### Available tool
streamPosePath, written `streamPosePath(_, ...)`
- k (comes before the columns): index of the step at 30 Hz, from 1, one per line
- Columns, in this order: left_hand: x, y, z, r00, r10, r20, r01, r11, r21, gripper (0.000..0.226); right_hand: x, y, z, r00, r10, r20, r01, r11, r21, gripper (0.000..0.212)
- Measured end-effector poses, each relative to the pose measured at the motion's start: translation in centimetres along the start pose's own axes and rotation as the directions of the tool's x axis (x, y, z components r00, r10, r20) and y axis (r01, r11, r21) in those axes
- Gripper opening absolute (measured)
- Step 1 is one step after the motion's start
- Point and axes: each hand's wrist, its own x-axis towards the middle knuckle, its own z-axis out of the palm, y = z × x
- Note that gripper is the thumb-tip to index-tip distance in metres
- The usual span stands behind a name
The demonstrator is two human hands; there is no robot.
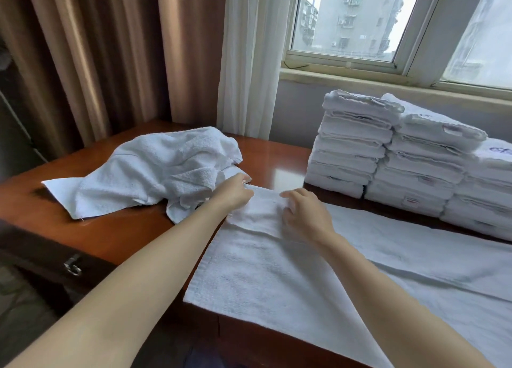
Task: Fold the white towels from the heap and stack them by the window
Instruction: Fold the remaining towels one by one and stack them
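Observation:
A white towel [277, 270] lies spread across the wooden table [116, 229] in front of me. My left hand [235, 190] pinches its far left corner. My right hand [304, 212] rests on the far edge beside it, fingers curled onto the cloth. A heap of crumpled white towels [155, 168] sits at the left of the table, just behind my left hand. Three stacks of folded white towels [388, 151] stand at the right below the window [360, 21].
Brown curtains [97, 57] and a sheer white curtain [249, 57] hang behind the table. A drawer with a metal handle [72, 266] is at the table's left front. Bare tabletop shows between the heap and the stacks.

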Motion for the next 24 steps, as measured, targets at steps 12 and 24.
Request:
streamPosePath(12,0.7,-0.4,2.7,0.947,0.157,-0.280,-0.071,0.954,0.293,0.031,0.5,2.5,0.9,0.978,0.086,0.192,-0.058,0.987,-0.147,0.049)
streamPosePath(24,-1.8,1.0,4.1,0.947,0.217,0.236,-0.314,0.774,0.550,0.056,-0.4,3.6,1.0,0.968,0.097,0.231,-0.055,0.982,-0.181,0.065)
